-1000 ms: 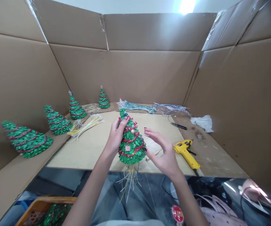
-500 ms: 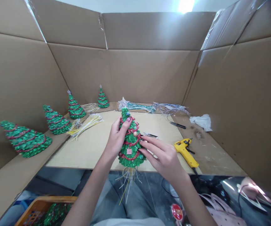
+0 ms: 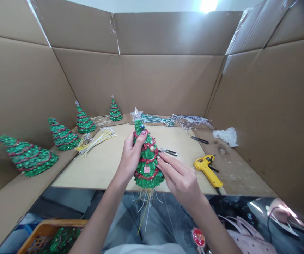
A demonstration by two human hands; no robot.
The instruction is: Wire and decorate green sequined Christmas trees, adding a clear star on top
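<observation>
A small green Christmas tree [image 3: 147, 178] with red garland, a clear star on top and a pink gift ornament is held up over the table's front edge. Thin white and yellow wires [image 3: 146, 208] hang from its base. My left hand [image 3: 131, 150] is closed around the tree's upper left side, thumb across the front. At the tree's right side, the fingertips of my right hand [image 3: 181, 174] press together against the branches near a garland. Whether a small piece sits between those fingertips is hidden.
Several other trees [image 3: 84, 121] stand or lean along the left. Wire bundles [image 3: 96, 141] lie near them and at the back. Small snips [image 3: 169, 152], a dark-handled tool [image 3: 199, 140], a yellow glue gun [image 3: 208, 171] and white tissue [image 3: 226, 137] lie rightward. An orange basket [image 3: 35, 236] is below left.
The tree has tilted slightly, its star shifting left and its base right. The fingers of my right hand have drawn closer together against the tree's side.
</observation>
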